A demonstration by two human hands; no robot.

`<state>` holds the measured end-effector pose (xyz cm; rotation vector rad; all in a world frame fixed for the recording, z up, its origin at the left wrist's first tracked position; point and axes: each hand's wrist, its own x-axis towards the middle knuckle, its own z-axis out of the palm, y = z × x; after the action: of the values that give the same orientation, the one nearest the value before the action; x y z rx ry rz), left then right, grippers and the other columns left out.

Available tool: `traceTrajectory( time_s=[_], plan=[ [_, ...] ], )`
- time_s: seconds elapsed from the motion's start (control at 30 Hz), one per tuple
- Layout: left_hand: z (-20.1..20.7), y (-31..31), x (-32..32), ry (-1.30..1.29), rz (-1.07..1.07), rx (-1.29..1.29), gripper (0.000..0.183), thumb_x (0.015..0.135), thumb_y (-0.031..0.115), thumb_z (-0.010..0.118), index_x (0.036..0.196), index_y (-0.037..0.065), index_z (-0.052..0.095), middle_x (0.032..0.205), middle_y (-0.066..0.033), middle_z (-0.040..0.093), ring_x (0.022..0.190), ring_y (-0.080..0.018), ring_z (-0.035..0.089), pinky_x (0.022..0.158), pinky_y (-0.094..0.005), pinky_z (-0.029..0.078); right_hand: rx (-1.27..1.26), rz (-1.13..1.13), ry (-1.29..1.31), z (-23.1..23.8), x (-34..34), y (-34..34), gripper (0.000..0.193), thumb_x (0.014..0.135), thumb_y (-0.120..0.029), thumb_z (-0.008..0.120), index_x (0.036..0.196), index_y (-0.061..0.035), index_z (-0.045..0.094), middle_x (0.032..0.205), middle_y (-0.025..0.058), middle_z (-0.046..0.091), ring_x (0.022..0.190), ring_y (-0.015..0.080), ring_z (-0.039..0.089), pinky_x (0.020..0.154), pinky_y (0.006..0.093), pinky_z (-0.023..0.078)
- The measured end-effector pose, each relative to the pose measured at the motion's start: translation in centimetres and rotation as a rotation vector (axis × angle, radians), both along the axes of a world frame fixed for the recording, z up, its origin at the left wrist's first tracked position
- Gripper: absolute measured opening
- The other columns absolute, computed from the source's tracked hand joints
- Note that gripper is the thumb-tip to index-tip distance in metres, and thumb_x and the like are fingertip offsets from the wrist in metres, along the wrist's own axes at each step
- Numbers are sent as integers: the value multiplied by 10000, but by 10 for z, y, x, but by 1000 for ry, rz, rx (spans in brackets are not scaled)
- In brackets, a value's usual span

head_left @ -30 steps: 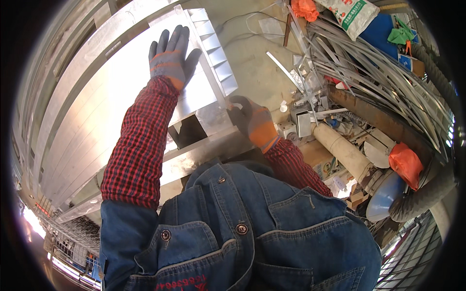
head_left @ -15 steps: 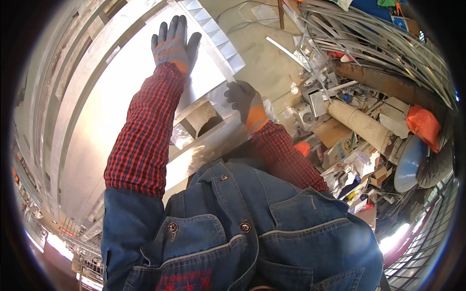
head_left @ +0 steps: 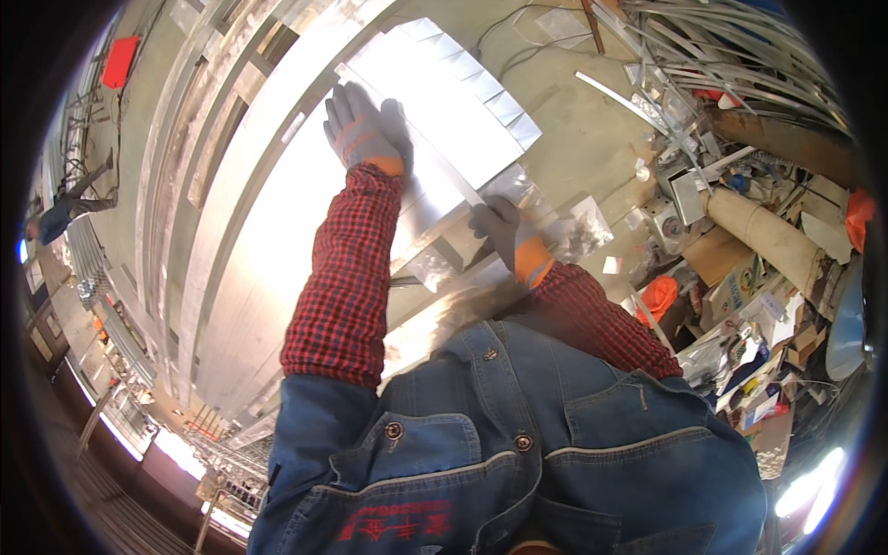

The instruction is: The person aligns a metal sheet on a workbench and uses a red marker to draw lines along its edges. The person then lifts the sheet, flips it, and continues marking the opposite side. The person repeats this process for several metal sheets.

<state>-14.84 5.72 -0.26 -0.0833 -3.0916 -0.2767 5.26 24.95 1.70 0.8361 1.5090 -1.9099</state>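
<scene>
A single head-worn fisheye camera looks steeply down over the wearer's denim chest. It sits close above both gloved hands; floor clutter curves away at far right.

Left hand (head_left: 363,129) flat on aluminium profile stack (head_left: 435,102); right hand (head_left: 504,236) grips stack's end.

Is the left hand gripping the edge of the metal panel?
No, the left hand lies flat, fingers spread, on top of the metal panel.

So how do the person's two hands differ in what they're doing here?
The left hand lies flat and spread on top of the bright metal profiles, arm stretched out; the right hand is curled at the profiles' near end, arm bent close. Both wear grey gloves with orange cuffs.
</scene>
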Motion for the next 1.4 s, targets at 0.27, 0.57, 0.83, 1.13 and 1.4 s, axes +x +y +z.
traceTrajectory(
  time_s=[0.27, 0.57, 0.83, 1.13, 1.4],
  plan=[
    [-1, -3, -3, -26, 17, 0, 702, 1108, 385, 534, 1670, -23, 432, 1777, -233, 382, 1669, -429, 299, 1383, -519, 205, 135, 16, 87, -9, -3, -8, 378, 1078, -299, 657, 1265, 26, 707, 1037, 79, 744, 938, 154, 701, 808, 317, 587],
    [10, 10, -3, -58, -55, -62, 642, 1053, 293, 560, 1603, -31, 499, 1695, -222, 468, 1596, -453, 371, 1332, -562, 239, 103, -139, 106, -4, -5, -12, 262, 1107, -225, 639, 1189, 15, 704, 936, 65, 722, 855, 125, 663, 758, 305, 549],
    [9, 9, 1, -169, -2, -27, 728, 1103, 368, 473, 1748, 56, 340, 1822, -162, 329, 1720, -362, 187, 1390, -526, 68, 124, -146, 118, -5, -3, -13, 277, 1104, -235, 671, 1233, 6, 710, 907, 40, 688, 812, 114, 637, 713, 309, 538],
    [-3, -1, 0, -147, -32, -78, 809, 1042, 432, 562, 1734, 66, 359, 1810, -136, 344, 1716, -352, 191, 1392, -492, 85, 140, -67, 161, -19, 4, -7, 287, 1093, -253, 701, 1249, -13, 717, 1021, 95, 715, 919, 167, 678, 823, 344, 568],
    [-3, 3, 0, -91, -31, -61, 724, 1076, 367, 517, 1708, 38, 388, 1775, -174, 394, 1689, -381, 264, 1376, -520, 146, 174, -23, 208, -26, 4, 2, 290, 1098, -264, 699, 1248, -16, 717, 1104, 122, 736, 1002, 222, 692, 909, 371, 566]
  ],
)
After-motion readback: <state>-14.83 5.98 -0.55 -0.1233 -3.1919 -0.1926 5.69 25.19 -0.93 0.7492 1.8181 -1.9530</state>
